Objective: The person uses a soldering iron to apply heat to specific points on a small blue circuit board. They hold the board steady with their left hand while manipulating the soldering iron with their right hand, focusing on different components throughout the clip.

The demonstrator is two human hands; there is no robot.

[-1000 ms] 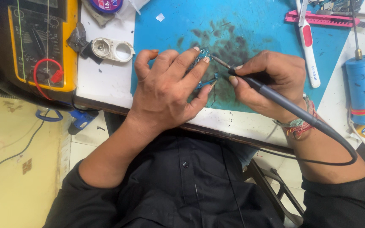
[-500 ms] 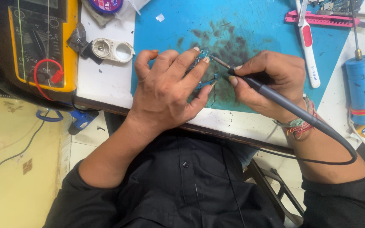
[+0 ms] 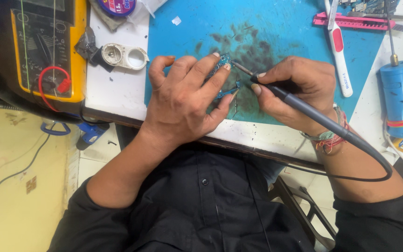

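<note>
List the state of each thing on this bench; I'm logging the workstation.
Left hand: pressing the small blue circuit board onto the blue mat.
Right hand: gripping the black soldering iron, tip at the board.
Yellow multimeter: lying flat, red lead looped on it.
White and red tool: lying unused on the mat.
Blue cylindrical tool: lying idle.
</note>
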